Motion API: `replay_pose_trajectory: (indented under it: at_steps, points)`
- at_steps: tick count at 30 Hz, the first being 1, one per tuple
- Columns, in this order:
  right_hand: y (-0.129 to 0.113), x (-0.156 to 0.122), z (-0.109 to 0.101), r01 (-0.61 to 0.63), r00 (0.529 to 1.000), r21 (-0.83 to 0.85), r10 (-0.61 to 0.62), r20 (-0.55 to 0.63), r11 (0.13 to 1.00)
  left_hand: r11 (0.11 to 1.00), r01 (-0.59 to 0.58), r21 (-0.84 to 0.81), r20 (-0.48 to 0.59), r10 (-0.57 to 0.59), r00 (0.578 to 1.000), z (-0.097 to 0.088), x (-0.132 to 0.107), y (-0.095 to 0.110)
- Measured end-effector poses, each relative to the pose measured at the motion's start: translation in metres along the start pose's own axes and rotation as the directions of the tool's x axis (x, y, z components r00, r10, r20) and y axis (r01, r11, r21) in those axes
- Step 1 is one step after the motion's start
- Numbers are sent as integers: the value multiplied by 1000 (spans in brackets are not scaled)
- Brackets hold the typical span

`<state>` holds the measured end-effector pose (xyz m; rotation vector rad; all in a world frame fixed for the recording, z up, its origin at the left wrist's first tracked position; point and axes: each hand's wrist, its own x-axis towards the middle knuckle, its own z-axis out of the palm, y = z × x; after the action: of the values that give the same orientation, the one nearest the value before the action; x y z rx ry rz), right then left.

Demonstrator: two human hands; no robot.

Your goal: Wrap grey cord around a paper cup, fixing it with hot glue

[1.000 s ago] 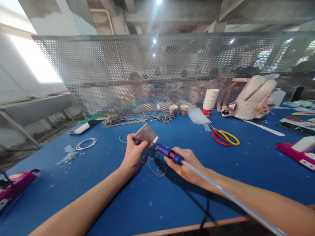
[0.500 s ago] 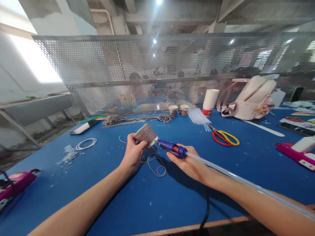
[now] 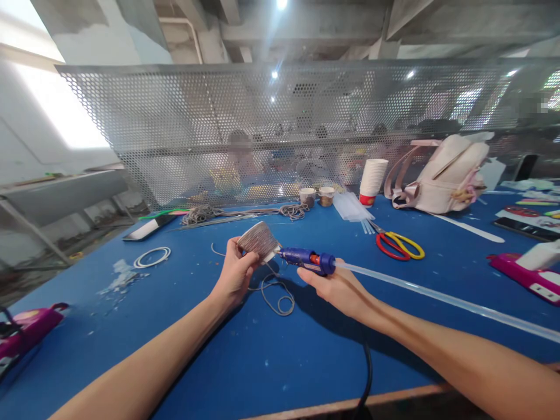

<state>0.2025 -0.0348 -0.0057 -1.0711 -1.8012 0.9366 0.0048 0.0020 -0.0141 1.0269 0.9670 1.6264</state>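
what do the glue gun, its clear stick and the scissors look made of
Glue gun: likely hard plastic, with a slightly shiny blue body.
Clear stick: probably hot-melt glue, smooth and translucent, with light streaks along it.
Scissors: grey, metal-looking blades; smooth, evenly red and yellow handles, perhaps plastic or plastic-coated.

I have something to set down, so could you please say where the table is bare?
Nearly bare patches lie between the scissors and right power strip, and between the left forearm and black cable. Crowded: the back, with cords, cups and bag, and the middle, around glue gun and loose cord.
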Motion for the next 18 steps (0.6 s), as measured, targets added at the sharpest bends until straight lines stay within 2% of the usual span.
replay_pose_trajectory:
  at_steps: [14, 18]
  points:
    - [-2, -1, -2, -22, 999, 20, 21, 26, 1000, 998, 28, -58, 31, -26, 999, -2, 3, 1]
    - [-3, 0, -3, -67, 997, 54, 65, 38, 996, 997, 37, -73, 42, -34, 999, -4, 4, 1]
